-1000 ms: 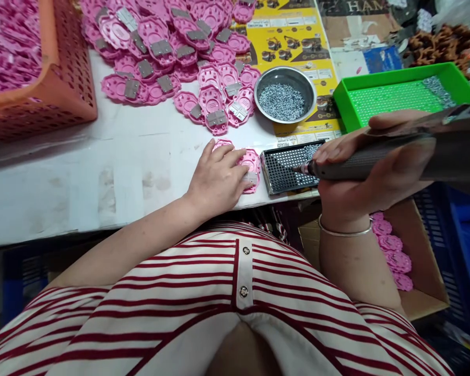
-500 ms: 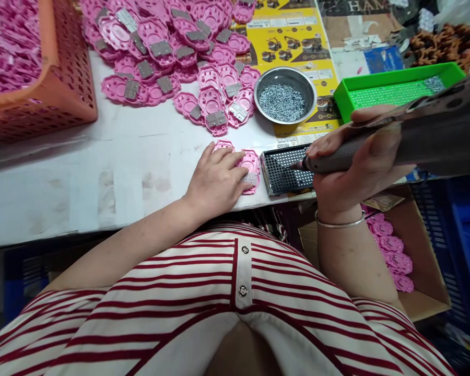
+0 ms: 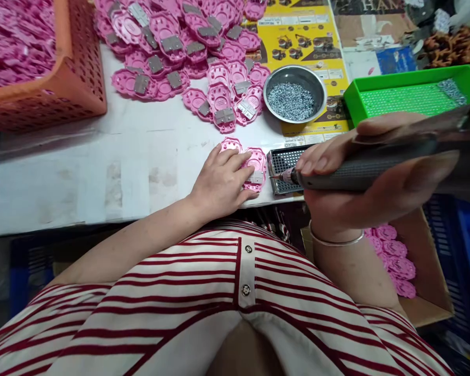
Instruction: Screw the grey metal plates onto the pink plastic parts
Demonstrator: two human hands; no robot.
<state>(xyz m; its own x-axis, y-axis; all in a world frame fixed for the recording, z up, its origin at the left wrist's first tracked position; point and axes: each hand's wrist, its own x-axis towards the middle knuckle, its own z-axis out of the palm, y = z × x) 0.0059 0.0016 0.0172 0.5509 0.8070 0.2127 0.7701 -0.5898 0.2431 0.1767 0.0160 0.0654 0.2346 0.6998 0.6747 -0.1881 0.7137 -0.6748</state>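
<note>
My left hand [image 3: 224,180] lies palm down on the table with its fingers spread over two pink plastic covers. The right-hand pink cover [image 3: 255,166] has a grey metal plate [image 3: 256,177] at its near end, and my thumb and fingers touch its left side. Under the fingertips, the other pink cover [image 3: 232,143] is partly hidden. My right hand [image 3: 332,193] is wrapped round a dark electric screwdriver [image 3: 360,164]. Its tip points left, over the left edge of a black perforated tray [image 3: 288,156], close to the right-hand cover. Whether a screw sits on the tip is too small to tell.
Behind my hands are a steel bowl [image 3: 317,96] of small screws and a heap of pink covers [image 3: 172,44]. An orange basket [image 3: 82,68] stands left, a green tray [image 3: 407,81] right. Below the table edge sits a cardboard box [image 3: 434,277] with pink parts.
The screwdriver in my right hand has moved left, from over the middle of the black tray to its left edge. My left hand stays on the covers; the view has shifted slightly.
</note>
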